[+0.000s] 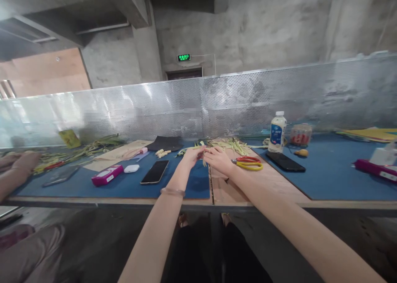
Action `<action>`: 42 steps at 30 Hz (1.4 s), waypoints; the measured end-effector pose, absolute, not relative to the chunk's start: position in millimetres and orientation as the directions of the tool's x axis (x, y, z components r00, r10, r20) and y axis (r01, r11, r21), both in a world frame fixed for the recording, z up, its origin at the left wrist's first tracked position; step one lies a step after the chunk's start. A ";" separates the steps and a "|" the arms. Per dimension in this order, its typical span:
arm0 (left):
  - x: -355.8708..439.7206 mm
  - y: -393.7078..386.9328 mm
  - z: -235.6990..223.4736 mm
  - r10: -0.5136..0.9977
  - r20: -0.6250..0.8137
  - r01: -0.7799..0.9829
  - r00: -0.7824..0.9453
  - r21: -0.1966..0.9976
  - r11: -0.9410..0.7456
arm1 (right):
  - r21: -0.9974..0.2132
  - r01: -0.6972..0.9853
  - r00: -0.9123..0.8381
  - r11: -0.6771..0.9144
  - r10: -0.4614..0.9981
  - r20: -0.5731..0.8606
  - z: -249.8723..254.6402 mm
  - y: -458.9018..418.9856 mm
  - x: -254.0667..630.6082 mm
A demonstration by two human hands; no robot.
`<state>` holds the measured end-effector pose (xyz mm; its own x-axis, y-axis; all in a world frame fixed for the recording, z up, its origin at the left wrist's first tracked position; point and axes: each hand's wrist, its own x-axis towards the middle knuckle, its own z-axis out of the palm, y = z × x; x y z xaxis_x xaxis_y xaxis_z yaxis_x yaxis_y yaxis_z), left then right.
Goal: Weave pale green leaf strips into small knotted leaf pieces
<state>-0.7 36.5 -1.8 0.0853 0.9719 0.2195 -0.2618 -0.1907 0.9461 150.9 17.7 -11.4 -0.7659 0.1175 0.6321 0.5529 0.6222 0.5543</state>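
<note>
My left hand (191,156) and my right hand (217,159) meet above the table's middle, fingertips pinched together on a pale green stalk (202,143). Its upper tip shows above the fingers and a pale end hangs below; the rest is hidden. Behind my right hand lies a pile of similar pale green stalks (234,146). Scissors (249,163) with red and yellow handles rest just right of that hand. Left of my left hand are a few pale, knobbly pieces (163,153) and a phone (155,172).
On the right stand a bottle (277,134), a clear jar (300,135) and a dark phone (285,162). To the left lie a purple packet (107,175) and a white case (131,168). Another person's hands (23,163) are at the far left. A perforated metal panel (173,109) runs behind.
</note>
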 end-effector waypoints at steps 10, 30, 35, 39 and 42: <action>-3.2 43.5 -3.9 0.978 0.190 -0.213 0.080 0.962 -0.170 | 0.462 0.550 -0.748 0.696 0.165 0.643 -11.7 15.6 145.5; 3.4 33.2 2.0 0.953 0.097 -0.234 0.286 0.972 -0.029 | -0.230 0.666 -0.277 0.709 0.522 0.807 -14.3 48.5 164.1; 5.8 33.4 -0.3 0.951 0.090 -0.193 0.296 0.981 -0.033 | -0.362 0.555 -0.294 0.749 0.583 0.757 -8.5 39.0 161.9; 7.1 33.0 -0.3 0.947 0.100 -0.167 0.304 0.985 -0.050 | -0.444 0.465 -0.304 0.766 0.609 0.732 -7.2 37.5 162.5; 8.2 32.9 0.4 0.943 0.118 -0.147 0.311 0.986 -0.075 | -0.487 0.428 -0.283 0.762 0.625 0.728 -8.9 40.7 162.8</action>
<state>8.2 32.9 0.4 0.3112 0.9430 0.1179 -0.1465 -0.0749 0.9864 162.8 40.7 -8.9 -0.2832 0.6245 0.7279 0.4277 0.7615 -0.4870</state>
